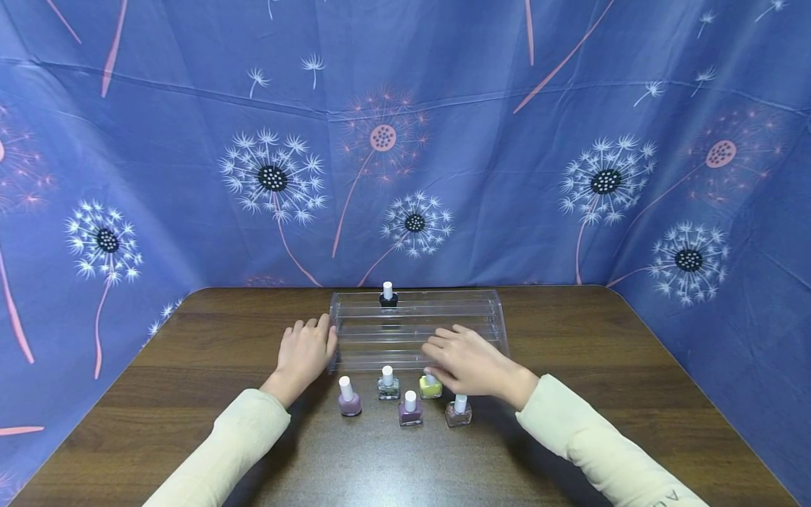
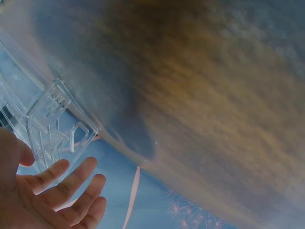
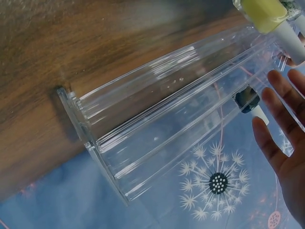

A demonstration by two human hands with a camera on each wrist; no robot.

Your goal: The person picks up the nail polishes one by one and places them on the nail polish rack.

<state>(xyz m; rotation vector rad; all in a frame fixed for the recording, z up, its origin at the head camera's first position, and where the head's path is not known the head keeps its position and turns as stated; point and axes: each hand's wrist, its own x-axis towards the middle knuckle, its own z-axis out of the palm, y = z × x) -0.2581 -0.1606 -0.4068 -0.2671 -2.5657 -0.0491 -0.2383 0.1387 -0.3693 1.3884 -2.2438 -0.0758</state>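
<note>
Right hand: yours lay over the front right part of the rack; your right hand (image 1: 470, 362) had its outer fingers loosely stretched, and it could not be told whether thumb or forefinger touched the yellow bottle's cap.
Yellow bottle: the yellow bottle (image 1: 431, 388) stood upright in front of the rack, directly by your right thumb, its white cap partly covered by that hand in the head view.
Left hand: your left hand (image 1: 305, 352) was at the rack's left end, fingers spread and slightly bent, grasping nothing; contact with the rack was unclear.
Clear rack: the clear rack (image 1: 374, 339) stood between your hands, its tiers running left to right.
Black bottle: the black bottle (image 1: 388, 301) stood on the back tier, left of the middle, beyond your fingers.
Other bottles: the grey glitter bottle (image 1: 388, 389) was left of the yellow one, the lilac bottle (image 1: 350, 405) farther left, the purple bottle (image 1: 410, 414) nearer you, and the brownish glitter bottle (image 1: 459, 415) just below your right wrist.
Surface: all stood on a brown wooden table (image 1: 570, 331).
</note>
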